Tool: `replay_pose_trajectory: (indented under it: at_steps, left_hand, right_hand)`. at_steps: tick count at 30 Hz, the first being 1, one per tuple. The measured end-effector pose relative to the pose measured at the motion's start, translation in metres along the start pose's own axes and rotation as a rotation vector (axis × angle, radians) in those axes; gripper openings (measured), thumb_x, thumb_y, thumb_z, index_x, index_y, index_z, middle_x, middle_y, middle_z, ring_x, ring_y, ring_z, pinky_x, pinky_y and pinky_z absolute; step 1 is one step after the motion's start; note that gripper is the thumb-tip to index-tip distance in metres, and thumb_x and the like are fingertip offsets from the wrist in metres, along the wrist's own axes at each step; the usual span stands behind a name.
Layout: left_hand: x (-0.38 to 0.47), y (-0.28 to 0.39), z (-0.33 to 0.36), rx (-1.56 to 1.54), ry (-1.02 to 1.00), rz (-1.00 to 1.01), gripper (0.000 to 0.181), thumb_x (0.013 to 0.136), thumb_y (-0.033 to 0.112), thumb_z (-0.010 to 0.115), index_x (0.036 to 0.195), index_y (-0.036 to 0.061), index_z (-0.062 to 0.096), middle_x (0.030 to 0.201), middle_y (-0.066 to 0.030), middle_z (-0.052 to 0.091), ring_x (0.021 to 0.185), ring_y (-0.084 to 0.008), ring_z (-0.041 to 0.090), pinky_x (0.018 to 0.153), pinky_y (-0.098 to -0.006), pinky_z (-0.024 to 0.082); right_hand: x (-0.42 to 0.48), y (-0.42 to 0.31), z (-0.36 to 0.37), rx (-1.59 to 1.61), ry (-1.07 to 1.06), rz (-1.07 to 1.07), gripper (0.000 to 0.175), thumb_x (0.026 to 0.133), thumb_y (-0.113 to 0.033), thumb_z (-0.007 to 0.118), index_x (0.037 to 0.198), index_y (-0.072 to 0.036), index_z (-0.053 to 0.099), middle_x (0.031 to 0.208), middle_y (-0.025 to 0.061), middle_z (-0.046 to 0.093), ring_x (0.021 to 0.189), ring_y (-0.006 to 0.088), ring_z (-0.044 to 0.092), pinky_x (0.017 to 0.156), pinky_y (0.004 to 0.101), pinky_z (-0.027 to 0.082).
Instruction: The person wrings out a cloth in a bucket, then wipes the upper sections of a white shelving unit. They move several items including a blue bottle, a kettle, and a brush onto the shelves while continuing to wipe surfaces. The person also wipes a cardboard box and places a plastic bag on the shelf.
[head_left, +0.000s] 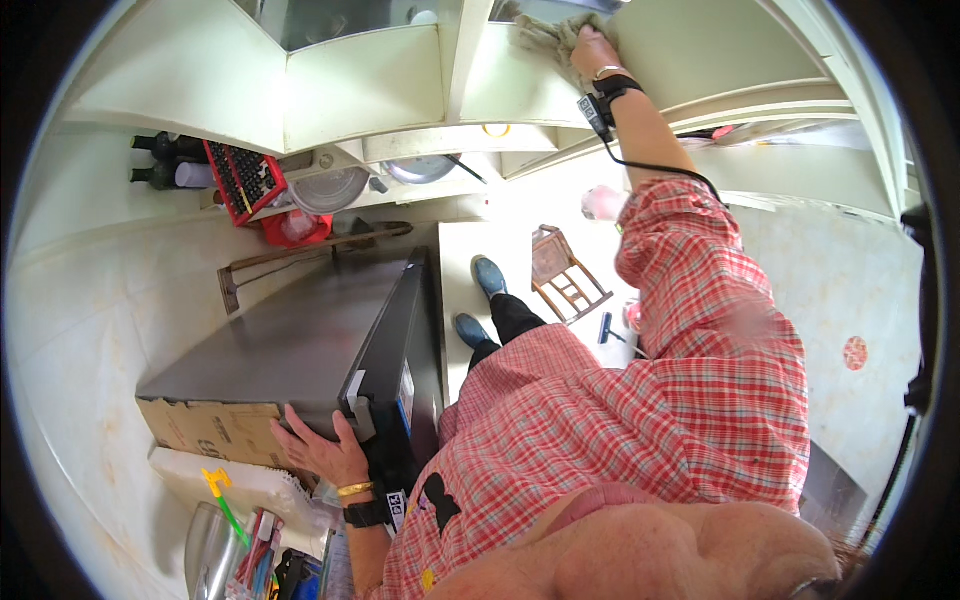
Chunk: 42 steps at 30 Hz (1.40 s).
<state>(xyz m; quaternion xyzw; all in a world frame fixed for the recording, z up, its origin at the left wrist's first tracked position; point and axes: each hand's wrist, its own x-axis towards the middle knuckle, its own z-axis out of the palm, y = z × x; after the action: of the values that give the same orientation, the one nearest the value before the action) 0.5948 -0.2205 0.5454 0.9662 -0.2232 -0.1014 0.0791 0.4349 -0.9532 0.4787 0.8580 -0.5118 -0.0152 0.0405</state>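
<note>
A crumpled grey-beige cloth (559, 37) is bunched under my right hand (596, 52). That hand presses it inside a pale compartment of the cabinet (367, 79), near the top of the view. At the lower left, my left hand (326, 450) rests with its fingers spread on the front corner of a large dark refrigerator (300, 322). A strip of brown cardboard (210, 427) lies along the refrigerator's side edge, beneath my fingertips. Both wrists carry black straps, and a cable runs up my right arm.
Below the cabinet are a red basket (244, 180), dark bottles (161, 176), a glass lid (330, 187) and a pan (420, 169). My feet in blue shoes (490, 276) stand on a pale surface beside a wooden chair (559, 262). A metal container (206, 551) stands at lower left.
</note>
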Motion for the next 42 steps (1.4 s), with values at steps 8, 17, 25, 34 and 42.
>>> replay_pose_trajectory:
  at_steps: [8,17,25,34,42]
  left_hand:
    - [0.000,-0.003,0.002,0.018,0.016,0.020,0.075,0.085,0.046,0.059,0.147,0.0102,0.035,0.151,-0.0243,0.025,0.136,-0.0420,0.028,0.110,-0.0543,0.021]
    - [-0.001,-0.003,0.002,0.026,0.026,0.027,0.074,0.086,0.047,0.059,0.147,0.0112,0.035,0.150,-0.0239,0.026,0.138,-0.0408,0.026,0.110,-0.0536,0.021]
    - [-0.001,-0.003,0.001,0.025,0.026,0.019,0.073,0.086,0.046,0.059,0.146,0.0104,0.036,0.150,-0.0242,0.027,0.137,-0.0412,0.028,0.110,-0.0536,0.022]
    - [-0.001,-0.001,-0.001,0.000,0.016,0.026,0.075,0.085,0.045,0.059,0.146,0.0088,0.035,0.150,-0.0246,0.026,0.137,-0.0415,0.027,0.110,-0.0537,0.021]
    - [-0.001,-0.002,-0.001,-0.008,0.010,0.010,0.078,0.084,0.047,0.060,0.147,0.0096,0.033,0.151,-0.0247,0.024,0.140,-0.0416,0.024,0.110,-0.0556,0.019]
  right_hand:
    - [-0.024,-0.018,-0.227,-0.728,0.398,0.044,0.040,0.086,-0.019,0.052,0.118,0.003,0.060,0.113,0.0233,0.063,0.111,0.0379,0.056,0.095,0.0462,0.044]
    - [-0.090,-0.018,-0.242,-0.670,0.040,-0.256,0.042,0.081,-0.025,0.059,0.114,0.001,0.063,0.119,0.0229,0.059,0.111,0.0368,0.056,0.097,0.0526,0.041]
    - [-0.126,-0.014,-0.113,-0.613,-0.220,-0.447,0.032,0.086,-0.016,0.053,0.114,-0.004,0.063,0.114,0.0187,0.066,0.105,0.0345,0.062,0.094,0.0463,0.046]
    - [-0.074,-0.006,-0.010,0.168,0.016,-0.200,0.041,0.079,-0.012,0.053,0.119,-0.006,0.058,0.118,0.0244,0.060,0.111,0.0429,0.055,0.097,0.0456,0.045]
    - [-0.159,-0.095,0.012,0.539,0.033,-0.385,0.040,0.069,-0.006,0.059,0.109,-0.004,0.062,0.109,0.0189,0.064,0.105,0.0398,0.056,0.093,0.0414,0.047]
